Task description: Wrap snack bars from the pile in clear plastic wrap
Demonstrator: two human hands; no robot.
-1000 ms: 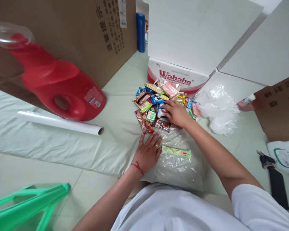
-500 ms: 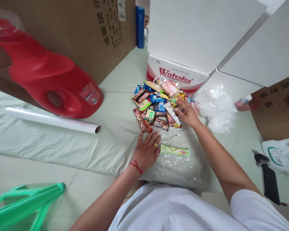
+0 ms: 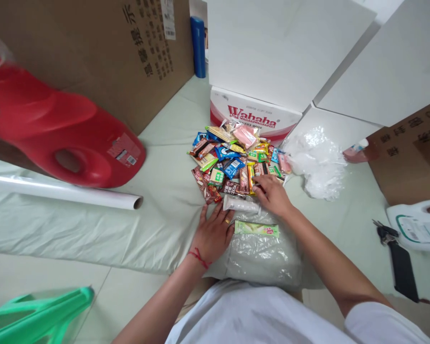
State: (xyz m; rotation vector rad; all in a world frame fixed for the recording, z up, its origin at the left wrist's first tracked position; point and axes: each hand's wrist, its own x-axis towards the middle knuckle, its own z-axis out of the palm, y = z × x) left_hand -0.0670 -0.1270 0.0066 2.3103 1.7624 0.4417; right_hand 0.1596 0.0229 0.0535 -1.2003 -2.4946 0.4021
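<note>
Snacks in colourful wrappers (image 3: 232,167) lie heaped on the cloth-covered table. My left hand (image 3: 213,234) rests flat, fingers spread, on the near side of the heap, partly over a clear plastic bag (image 3: 261,260). On the bag is a green wrapped bar (image 3: 256,228), just right of my left thumb. A whitish wrapped bar (image 3: 241,204) lies between the heap and the green bar, near my left fingertips. My right hand (image 3: 275,196) is at the heap's right front edge, fingers apart, its fingertips touching or just above the wrappers; it grips nothing visible.
Crumpled clear plastic bags (image 3: 318,162) sit right of the heap, and a Wahaha carton (image 3: 254,114) stands behind it. At left are a red jug (image 3: 89,138) and a white roll (image 3: 68,192). A white bottle (image 3: 419,227) and keys with a black pouch (image 3: 401,272) lie right.
The whitish bar has moved from the heap's right front towards me, to lie above the green bar. My right hand has come slightly nearer; the left stays flat. The view has shifted a little.
</note>
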